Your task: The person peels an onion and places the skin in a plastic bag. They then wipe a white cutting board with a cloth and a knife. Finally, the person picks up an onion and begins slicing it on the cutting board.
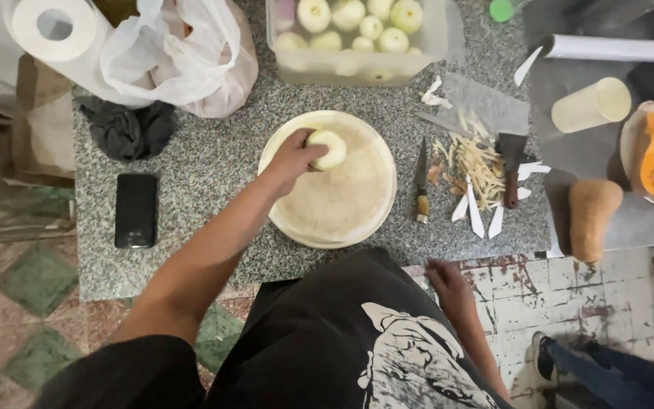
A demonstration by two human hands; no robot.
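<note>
Partly hidden under the left hand (291,160), a peeled onion (330,148) sits clamped in its fingers (313,151); right hand (448,284) hangs loosely curled, holding nothing.

Left hand (293,157): fingers (313,148) grip a peeled pale fruit (330,148) on the round wooden board (342,204), centre of the speckled bench (213,151). Knife (420,182) at 3 o'clock of the board; tub of peeled fruit (357,34) at 12; phone (135,210) at 9. Right hand (448,284) at the bench edge, holding nothing.
</note>
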